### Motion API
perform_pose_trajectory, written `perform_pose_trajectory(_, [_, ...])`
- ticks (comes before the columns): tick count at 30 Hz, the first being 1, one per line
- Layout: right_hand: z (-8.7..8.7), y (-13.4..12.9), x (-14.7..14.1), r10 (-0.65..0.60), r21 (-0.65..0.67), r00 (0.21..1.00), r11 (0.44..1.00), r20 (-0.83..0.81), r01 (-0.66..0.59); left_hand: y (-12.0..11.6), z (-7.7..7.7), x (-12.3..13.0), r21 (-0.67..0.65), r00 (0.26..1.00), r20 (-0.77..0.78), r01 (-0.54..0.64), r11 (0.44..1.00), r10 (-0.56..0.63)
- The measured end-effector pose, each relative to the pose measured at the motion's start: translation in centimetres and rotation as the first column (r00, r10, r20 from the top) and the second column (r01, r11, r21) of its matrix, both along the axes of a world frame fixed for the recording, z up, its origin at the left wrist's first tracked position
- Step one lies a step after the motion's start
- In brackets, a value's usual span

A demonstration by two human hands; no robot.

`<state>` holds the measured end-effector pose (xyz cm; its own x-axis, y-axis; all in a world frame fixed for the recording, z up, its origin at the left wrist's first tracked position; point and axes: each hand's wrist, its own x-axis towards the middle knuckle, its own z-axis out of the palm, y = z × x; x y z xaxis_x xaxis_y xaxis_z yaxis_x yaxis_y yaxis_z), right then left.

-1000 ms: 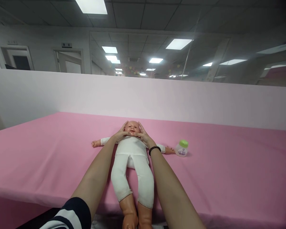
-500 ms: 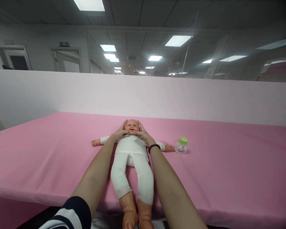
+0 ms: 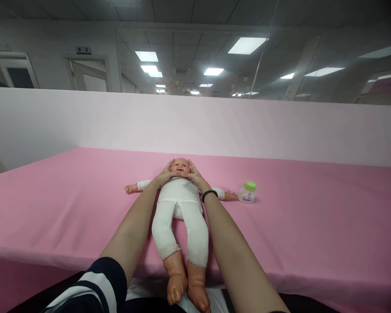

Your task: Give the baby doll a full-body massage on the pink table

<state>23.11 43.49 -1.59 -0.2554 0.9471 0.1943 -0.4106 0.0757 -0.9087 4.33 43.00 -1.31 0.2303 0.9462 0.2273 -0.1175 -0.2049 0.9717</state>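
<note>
A baby doll (image 3: 180, 190) with a white cloth body lies face up, its arms spread and its feet toward me. My left hand (image 3: 167, 174) rests on the left side of its head, fingers apart along the cheek and thumb at the chin. On the other side my right hand (image 3: 194, 174), with a dark beaded bracelet on the wrist, touches the cheek and chin in the same way. Both hands are spread and cup the head without closing round it. Beside the doll's hand on the right stands a clear bottle (image 3: 247, 196) with a green cap.
The doll lies on a pink-covered table (image 3: 299, 217), its feet hanging over the front edge. A low white wall (image 3: 195, 124) runs behind, with glass above it. White cloth shows below the front edge.
The whole view has shifted slightly, so the scene sits higher in the picture. My thumbs have moved slightly at the doll's chin and mouth; both hands remain at its head.
</note>
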Motion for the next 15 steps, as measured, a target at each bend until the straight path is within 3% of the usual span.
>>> perform_pose_trajectory(9, [-0.8,3.6,-0.4,-0.17,0.182,0.977,0.972,0.13,0.145,3.3,-0.8,0.6,0.108,0.995,-0.007,-0.098,0.989,0.099])
perform_pose_trajectory(15, [-0.5,4.1,-0.3,-0.165,0.252,0.959,0.962,0.232,0.104,4.7,-0.4,0.8,0.178,0.988,-0.043,-0.137,0.974,0.147])
